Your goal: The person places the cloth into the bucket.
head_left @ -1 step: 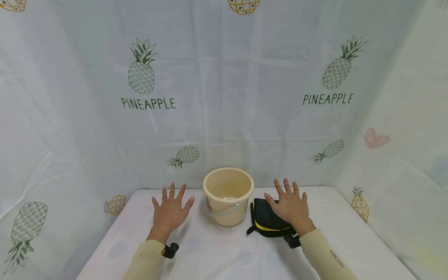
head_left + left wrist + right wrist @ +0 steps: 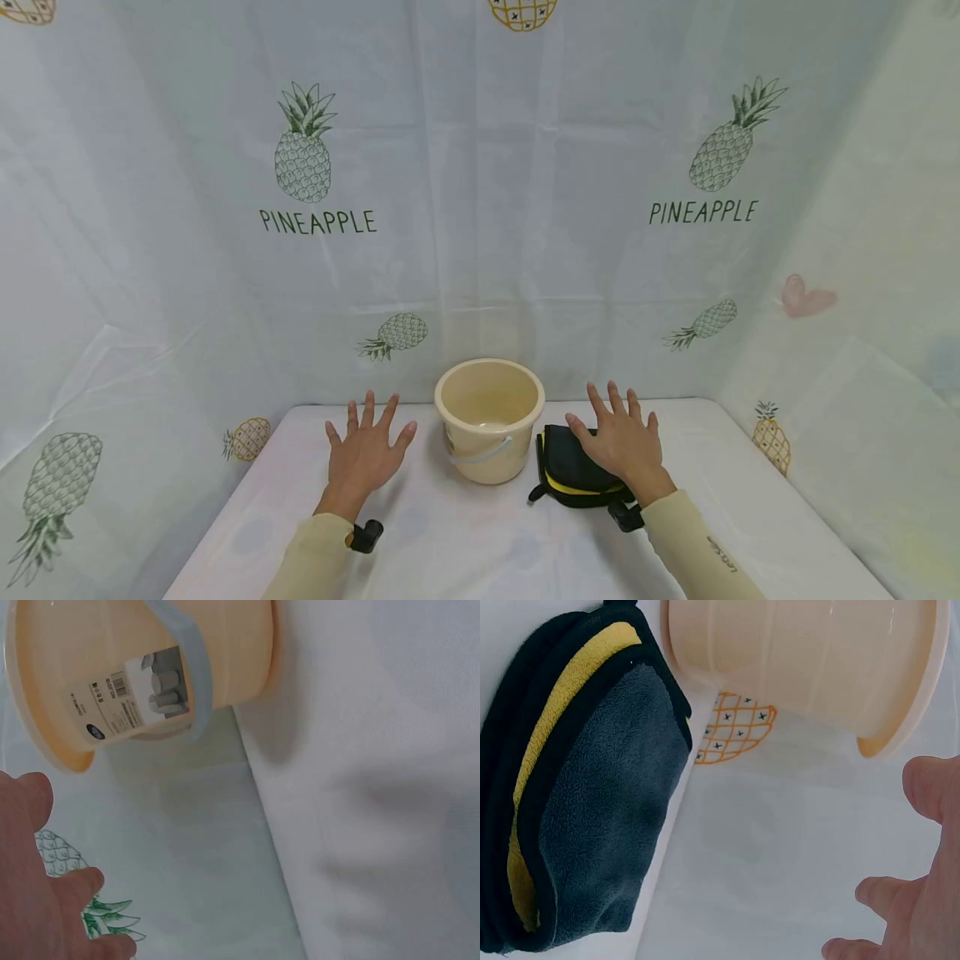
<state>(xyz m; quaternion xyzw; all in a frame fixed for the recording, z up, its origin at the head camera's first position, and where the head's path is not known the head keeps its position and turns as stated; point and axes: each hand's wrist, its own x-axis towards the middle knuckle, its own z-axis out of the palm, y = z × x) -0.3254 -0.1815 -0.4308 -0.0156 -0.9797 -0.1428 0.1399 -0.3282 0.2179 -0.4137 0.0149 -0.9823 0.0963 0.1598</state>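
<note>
A cream plastic bucket [image 2: 487,462] with a pale grey handle stands upright at the back middle of the table. Its printed label [image 2: 139,694] faces the left wrist camera. To the bucket's right lies a folded microfiber cloth [image 2: 611,787], dark grey and yellow with black edging. My left hand [image 2: 365,454] hovers left of the bucket, fingers straight and spread, holding nothing. The right hand [image 2: 622,442], likewise spread and bare, is held over the cloth and covers part of it in the head view; in the right wrist view it appears apart from both cloth and bucket.
A white cloth [image 2: 450,550] covers the table. Pineapple-printed sheeting [image 2: 480,208] hangs behind the bucket and along both sides. A small black device [image 2: 366,537] is strapped at the left wrist, another [image 2: 626,517] at the right.
</note>
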